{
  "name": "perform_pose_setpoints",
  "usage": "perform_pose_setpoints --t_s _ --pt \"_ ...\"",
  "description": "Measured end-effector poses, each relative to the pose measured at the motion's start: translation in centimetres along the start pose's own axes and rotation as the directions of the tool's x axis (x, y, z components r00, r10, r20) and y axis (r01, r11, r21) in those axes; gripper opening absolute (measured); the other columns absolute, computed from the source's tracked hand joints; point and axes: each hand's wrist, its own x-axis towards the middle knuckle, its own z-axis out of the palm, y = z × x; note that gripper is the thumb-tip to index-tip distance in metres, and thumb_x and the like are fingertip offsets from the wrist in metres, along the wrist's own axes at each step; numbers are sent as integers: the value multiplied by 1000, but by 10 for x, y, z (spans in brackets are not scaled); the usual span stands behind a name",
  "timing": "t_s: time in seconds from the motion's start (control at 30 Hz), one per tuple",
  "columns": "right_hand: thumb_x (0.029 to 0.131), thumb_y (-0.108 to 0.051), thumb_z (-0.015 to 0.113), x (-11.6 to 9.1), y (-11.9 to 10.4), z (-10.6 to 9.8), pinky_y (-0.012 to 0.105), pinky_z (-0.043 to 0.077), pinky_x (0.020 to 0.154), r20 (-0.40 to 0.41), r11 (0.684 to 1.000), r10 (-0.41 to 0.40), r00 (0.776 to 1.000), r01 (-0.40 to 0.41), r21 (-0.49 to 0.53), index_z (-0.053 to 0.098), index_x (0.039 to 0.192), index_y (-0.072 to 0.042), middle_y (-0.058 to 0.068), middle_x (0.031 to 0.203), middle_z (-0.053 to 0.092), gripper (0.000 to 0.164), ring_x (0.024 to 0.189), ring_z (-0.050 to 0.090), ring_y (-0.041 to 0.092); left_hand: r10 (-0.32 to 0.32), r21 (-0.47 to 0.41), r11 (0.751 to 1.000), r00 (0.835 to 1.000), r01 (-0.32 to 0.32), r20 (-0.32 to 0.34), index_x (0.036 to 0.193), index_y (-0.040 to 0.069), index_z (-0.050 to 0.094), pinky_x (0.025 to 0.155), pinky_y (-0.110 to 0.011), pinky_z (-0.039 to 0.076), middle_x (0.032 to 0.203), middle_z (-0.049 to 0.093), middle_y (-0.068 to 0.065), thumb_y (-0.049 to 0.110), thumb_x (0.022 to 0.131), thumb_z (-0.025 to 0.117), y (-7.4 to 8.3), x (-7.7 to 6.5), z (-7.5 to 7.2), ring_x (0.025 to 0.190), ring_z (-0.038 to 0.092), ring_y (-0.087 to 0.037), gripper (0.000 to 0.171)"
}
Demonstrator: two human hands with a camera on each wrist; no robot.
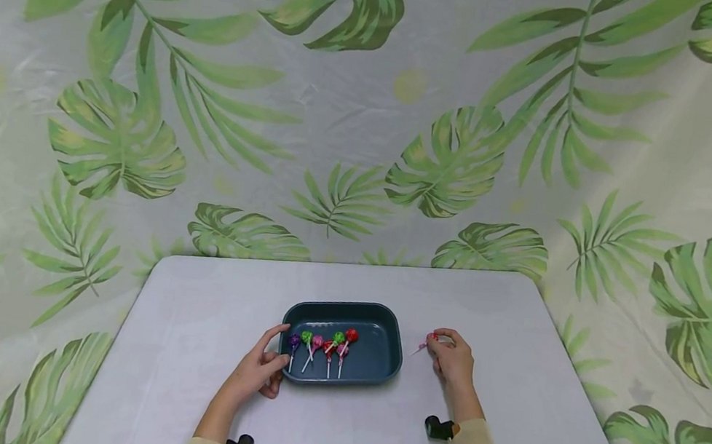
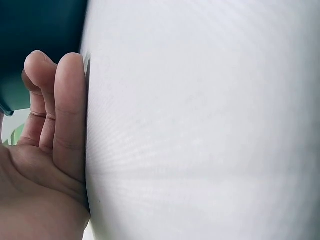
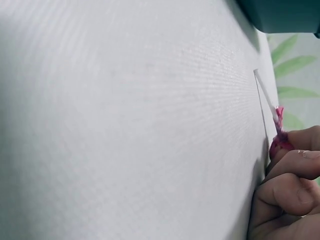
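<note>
A dark blue tray (image 1: 377,382) sits on the white table, with several lollipops inside: a purple one (image 1: 295,341), green ones (image 1: 306,336), red ones (image 1: 352,335) and pink ones (image 1: 317,342). At the tray's left end my left hand (image 1: 260,368) holds the rim with thumb and index finger; its other fingers (image 2: 69,110) bend beside the tray wall. To the right of the tray my right hand (image 1: 455,359) pinches a pink lollipop (image 3: 281,145) by its wrapped head. The white stick points toward the tray, its tip at the tabletop.
The white table (image 1: 201,307) has rounded far corners. Behind it hangs a pale curtain (image 1: 354,119) printed with green leaves, which also shows along both sides. Small black cameras (image 1: 438,428) sit on both wrists.
</note>
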Motion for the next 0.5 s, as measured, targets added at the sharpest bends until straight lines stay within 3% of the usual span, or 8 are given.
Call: perform_pose_setpoints --t_s 0.5 --pt "80 -36 72 -8 -3 -8 21 37 43 73 994 -112 991 112 10 59 110 -22 -7 76 60 36 45 39 7 2 -6 1000 1000 -2 -6 140 46 27 51 -45 56 74 61 -20 28 91 59 4 -3 1 51 60 -26 62"
